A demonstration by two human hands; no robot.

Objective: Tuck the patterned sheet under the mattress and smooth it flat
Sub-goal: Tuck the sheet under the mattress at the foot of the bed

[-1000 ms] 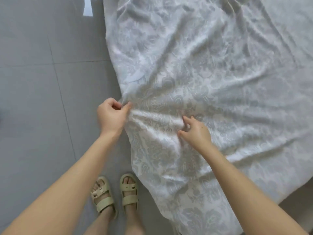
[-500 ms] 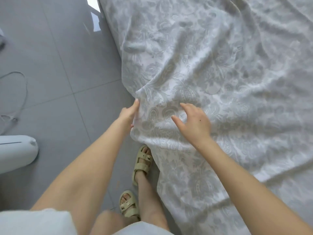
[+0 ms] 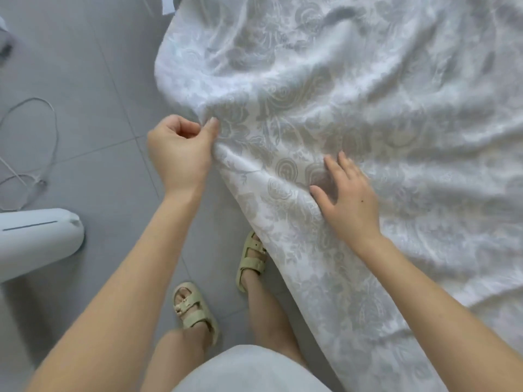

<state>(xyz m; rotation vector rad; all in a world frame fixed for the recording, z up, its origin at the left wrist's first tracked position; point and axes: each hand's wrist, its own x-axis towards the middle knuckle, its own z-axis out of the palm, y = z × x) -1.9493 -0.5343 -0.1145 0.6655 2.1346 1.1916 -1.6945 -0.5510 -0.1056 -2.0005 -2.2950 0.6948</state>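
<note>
Sheet (image 3: 325, 114) edge pinched by left hand (image 3: 178, 154); right hand (image 3: 349, 202) spread flat at 3 o'clock; bare floor (image 3: 99, 80) toward 9.

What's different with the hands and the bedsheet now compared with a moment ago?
The left hand, which half a second ago lay open against the edge of the patterned sheet, has closed again and pinches that edge between thumb and fingers. The right hand has stayed open, fingers spread, on top of the sheet. The person stepped sideways, so a white appliance came into view. The sheet is still wrinkled and hangs untucked.
</note>
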